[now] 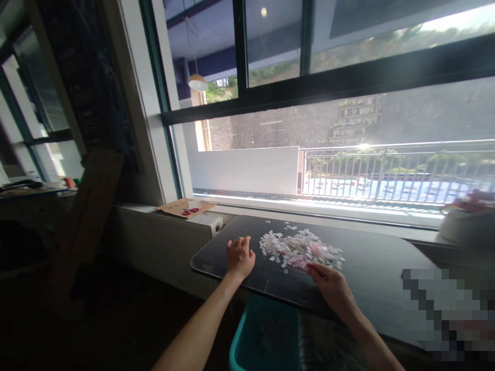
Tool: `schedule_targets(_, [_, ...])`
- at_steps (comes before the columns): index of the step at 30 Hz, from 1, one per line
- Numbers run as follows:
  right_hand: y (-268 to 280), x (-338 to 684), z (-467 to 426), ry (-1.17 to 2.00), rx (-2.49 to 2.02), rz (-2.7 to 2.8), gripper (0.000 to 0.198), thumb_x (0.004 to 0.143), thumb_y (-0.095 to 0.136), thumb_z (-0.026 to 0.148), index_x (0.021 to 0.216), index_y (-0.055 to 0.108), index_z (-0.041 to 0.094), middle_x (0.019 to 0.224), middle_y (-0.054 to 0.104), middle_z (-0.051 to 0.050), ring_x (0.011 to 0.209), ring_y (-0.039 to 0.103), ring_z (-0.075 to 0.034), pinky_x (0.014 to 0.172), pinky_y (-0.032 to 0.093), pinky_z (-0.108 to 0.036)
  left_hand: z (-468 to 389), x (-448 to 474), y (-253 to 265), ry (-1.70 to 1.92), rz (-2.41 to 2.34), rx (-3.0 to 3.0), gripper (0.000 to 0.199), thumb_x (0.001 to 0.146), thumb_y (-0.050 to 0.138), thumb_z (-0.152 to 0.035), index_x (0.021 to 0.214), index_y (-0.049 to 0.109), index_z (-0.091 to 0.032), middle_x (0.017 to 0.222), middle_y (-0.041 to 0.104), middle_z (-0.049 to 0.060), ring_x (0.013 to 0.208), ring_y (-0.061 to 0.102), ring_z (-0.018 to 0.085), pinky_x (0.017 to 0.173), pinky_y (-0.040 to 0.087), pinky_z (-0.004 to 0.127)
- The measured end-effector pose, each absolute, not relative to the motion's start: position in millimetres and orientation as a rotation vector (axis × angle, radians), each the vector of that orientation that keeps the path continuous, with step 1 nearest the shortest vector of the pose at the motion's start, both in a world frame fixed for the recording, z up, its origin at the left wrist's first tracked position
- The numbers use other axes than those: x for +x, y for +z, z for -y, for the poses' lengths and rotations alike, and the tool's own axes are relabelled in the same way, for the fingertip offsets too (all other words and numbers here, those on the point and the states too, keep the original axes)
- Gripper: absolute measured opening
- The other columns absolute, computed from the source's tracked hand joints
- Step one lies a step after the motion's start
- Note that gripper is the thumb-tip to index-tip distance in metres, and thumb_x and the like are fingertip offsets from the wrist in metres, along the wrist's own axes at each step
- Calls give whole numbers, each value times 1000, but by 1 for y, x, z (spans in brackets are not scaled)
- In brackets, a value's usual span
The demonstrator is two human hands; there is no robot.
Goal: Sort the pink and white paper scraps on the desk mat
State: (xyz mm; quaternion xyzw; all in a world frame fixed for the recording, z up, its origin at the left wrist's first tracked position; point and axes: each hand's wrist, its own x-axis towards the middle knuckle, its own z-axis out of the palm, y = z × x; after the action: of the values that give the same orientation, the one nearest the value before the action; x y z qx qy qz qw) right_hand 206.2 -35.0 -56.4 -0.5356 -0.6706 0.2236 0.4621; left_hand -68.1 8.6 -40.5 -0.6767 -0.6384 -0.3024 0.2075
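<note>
A loose heap of small white paper scraps, with some pinkish pieces among them, lies on the dark table. To the left of the heap, my left hand rests on the tabletop with its fingers apart and a little bent, holding nothing. At the front edge of the scraps, my right hand is closed in a pinch. Something reddish shows at its fingertips, too small to make out. A few scraps lie apart, behind and in front of the heap.
Below the table's front edge stands a teal bin with pale bits inside. Red-handled scissors lie on brown paper on the sill at left. A pale rounded container stands at far right. The window is behind the table.
</note>
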Motion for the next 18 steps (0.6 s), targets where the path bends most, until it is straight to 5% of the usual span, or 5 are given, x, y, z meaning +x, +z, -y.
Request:
schedule_targets(12, [-55, 201, 32, 447, -1312, 1652, 40, 79, 52, 48, 98, 74, 20, 91, 75, -7, 77, 68, -24, 71, 51, -32, -9, -68, -39, -842, 1774, -1894, 37, 75, 48, -16, 112, 51, -19, 104, 60, 9, 103, 52, 25, 100, 27, 46])
schedule_targets(18, [-52, 197, 38, 461, -1298, 1699, 37, 78, 55, 46, 93, 75, 19, 69, 73, -3, 58, 63, -19, 58, 48, -27, -7, -67, -39, -842, 1781, -1896, 37, 75, 48, -16, 112, 51, -20, 105, 60, 8, 104, 52, 25, 100, 27, 47])
